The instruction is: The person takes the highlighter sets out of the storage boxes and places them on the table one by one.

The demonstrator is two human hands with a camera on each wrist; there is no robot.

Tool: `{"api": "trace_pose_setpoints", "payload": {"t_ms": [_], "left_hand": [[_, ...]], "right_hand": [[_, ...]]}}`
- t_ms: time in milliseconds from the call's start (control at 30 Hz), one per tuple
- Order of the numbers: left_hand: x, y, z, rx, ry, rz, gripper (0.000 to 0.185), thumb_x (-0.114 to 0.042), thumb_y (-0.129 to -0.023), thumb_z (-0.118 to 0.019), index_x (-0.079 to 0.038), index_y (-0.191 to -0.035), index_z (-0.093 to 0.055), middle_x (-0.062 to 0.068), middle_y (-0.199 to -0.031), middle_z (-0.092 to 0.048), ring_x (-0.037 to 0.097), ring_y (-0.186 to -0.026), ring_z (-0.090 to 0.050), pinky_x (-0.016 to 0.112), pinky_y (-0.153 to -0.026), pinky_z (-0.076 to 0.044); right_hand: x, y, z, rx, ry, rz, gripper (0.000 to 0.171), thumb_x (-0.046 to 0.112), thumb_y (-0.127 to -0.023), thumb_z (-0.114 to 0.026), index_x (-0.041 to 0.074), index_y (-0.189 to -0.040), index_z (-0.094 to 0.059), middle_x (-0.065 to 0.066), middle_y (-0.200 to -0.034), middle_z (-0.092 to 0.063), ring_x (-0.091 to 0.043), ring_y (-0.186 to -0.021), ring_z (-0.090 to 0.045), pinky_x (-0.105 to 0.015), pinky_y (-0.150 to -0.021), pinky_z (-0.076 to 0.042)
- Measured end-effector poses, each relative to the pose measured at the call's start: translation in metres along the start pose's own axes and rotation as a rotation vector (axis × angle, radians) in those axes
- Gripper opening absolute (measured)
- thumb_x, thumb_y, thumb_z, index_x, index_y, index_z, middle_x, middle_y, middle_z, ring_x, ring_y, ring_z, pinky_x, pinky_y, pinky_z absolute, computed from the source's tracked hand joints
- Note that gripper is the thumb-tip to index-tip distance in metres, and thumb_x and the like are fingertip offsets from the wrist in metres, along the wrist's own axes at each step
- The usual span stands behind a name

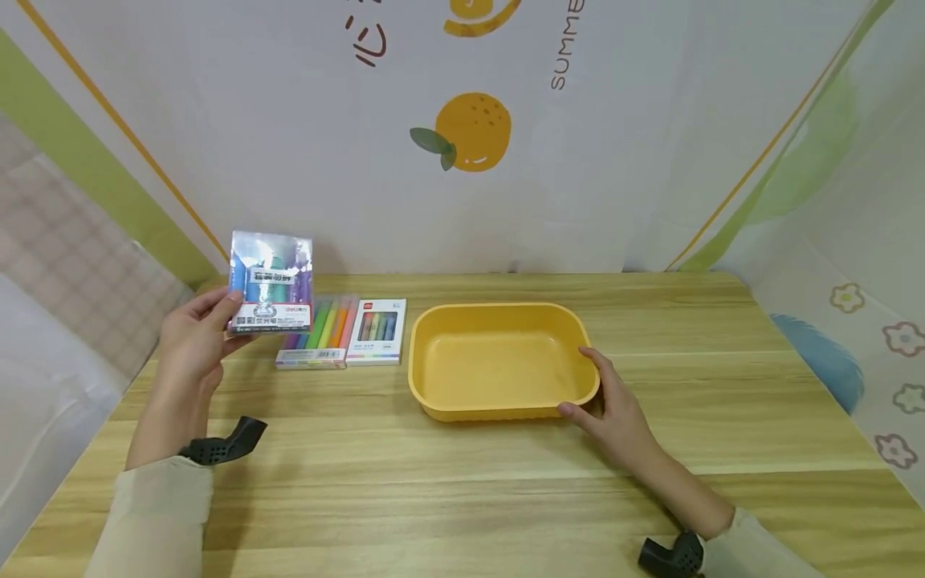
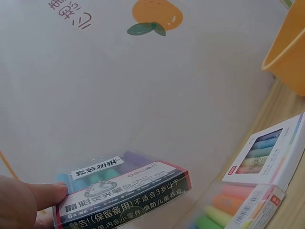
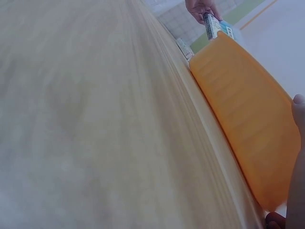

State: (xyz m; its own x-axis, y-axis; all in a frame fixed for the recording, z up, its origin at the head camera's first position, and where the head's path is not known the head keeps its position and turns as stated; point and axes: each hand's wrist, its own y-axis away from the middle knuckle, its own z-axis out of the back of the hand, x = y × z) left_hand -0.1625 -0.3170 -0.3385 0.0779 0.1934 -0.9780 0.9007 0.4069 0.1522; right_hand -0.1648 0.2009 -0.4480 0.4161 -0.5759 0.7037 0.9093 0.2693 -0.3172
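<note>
My left hand (image 1: 195, 337) pinches a clear pack of highlighters (image 1: 270, 281) by its left side, holding it upright above the table. Blue, green and purple pens show through the plastic; in the left wrist view the pack's printed bottom edge (image 2: 128, 205) faces the camera. Under and behind it lies a second clear pack of coloured pens (image 1: 325, 333), partly covered. Touching that is a white box with a window (image 1: 376, 331), showing pastel sticks. At the right end of a yellow plastic basin (image 1: 499, 401), my right hand (image 1: 614, 409) grips the corner, thumb at the front rim.
All of this is on a wood-grain table (image 1: 462, 498). Behind it hangs a white cloth printed with an orange (image 1: 473, 132); patterned cloth (image 1: 867, 321) borders the right side. A black wrist mount (image 1: 224, 441) sits on each forearm.
</note>
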Motion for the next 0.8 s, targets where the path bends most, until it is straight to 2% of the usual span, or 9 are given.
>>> {"api": "trace_pose_setpoints", "payload": {"t_ms": [100, 267, 567, 667, 800], "left_hand": [[0.001, -0.001, 0.002, -0.013, -0.002, 0.0, 0.012, -0.026, -0.094, -0.071, -0.022, -0.104, -0.066, -0.005, -0.106, -0.057, 0.003, -0.083, -0.062, 0.021, -0.066, -0.061], [0.002, -0.003, 0.004, -0.041, -0.026, -0.009, 0.019, -0.024, -0.096, -0.07, -0.017, -0.111, -0.061, -0.008, -0.098, -0.062, 0.002, -0.077, -0.065, 0.022, -0.064, -0.06], [0.006, -0.007, 0.013, -0.072, 0.019, -0.036, 0.019, -0.022, -0.097, -0.068, -0.014, -0.112, -0.06, -0.007, -0.091, -0.066, 0.003, -0.072, -0.068, 0.021, -0.062, -0.06], [0.006, -0.008, 0.014, -0.08, 0.0, -0.03, 0.037, -0.025, -0.097, -0.067, -0.007, -0.128, -0.056, -0.008, -0.093, -0.064, 0.002, -0.073, -0.068, 0.02, -0.062, -0.059], [0.006, -0.008, 0.016, -0.109, -0.025, -0.005, 0.063, -0.029, -0.098, -0.065, -0.001, -0.15, -0.042, -0.008, -0.097, -0.062, 0.001, -0.074, -0.067, 0.018, -0.062, -0.058]], "right_hand": [[0.001, 0.001, 0.0, 0.0, 0.007, -0.003, 0.085, 0.025, -0.087, -0.08, 0.017, -0.156, -0.031, -0.022, -0.154, -0.044, -0.038, -0.138, -0.05, 0.0, -0.105, -0.023], [0.002, 0.001, 0.001, -0.001, 0.015, -0.01, 0.085, 0.025, -0.087, -0.079, 0.017, -0.156, -0.031, -0.022, -0.154, -0.044, -0.038, -0.138, -0.05, -0.002, -0.106, -0.024], [0.003, 0.001, 0.001, 0.0, 0.032, -0.021, 0.084, 0.026, -0.087, -0.079, 0.018, -0.156, -0.031, -0.021, -0.155, -0.044, -0.038, -0.138, -0.05, -0.008, -0.109, -0.029], [0.003, 0.001, 0.001, -0.001, 0.032, -0.02, 0.084, 0.027, -0.087, -0.079, 0.018, -0.156, -0.031, -0.021, -0.155, -0.044, -0.038, -0.138, -0.05, -0.008, -0.109, -0.029], [0.002, 0.0, 0.0, -0.001, 0.019, -0.009, 0.084, 0.026, -0.087, -0.079, 0.017, -0.156, -0.032, -0.021, -0.155, -0.044, -0.038, -0.138, -0.049, -0.003, -0.106, -0.024]]}}
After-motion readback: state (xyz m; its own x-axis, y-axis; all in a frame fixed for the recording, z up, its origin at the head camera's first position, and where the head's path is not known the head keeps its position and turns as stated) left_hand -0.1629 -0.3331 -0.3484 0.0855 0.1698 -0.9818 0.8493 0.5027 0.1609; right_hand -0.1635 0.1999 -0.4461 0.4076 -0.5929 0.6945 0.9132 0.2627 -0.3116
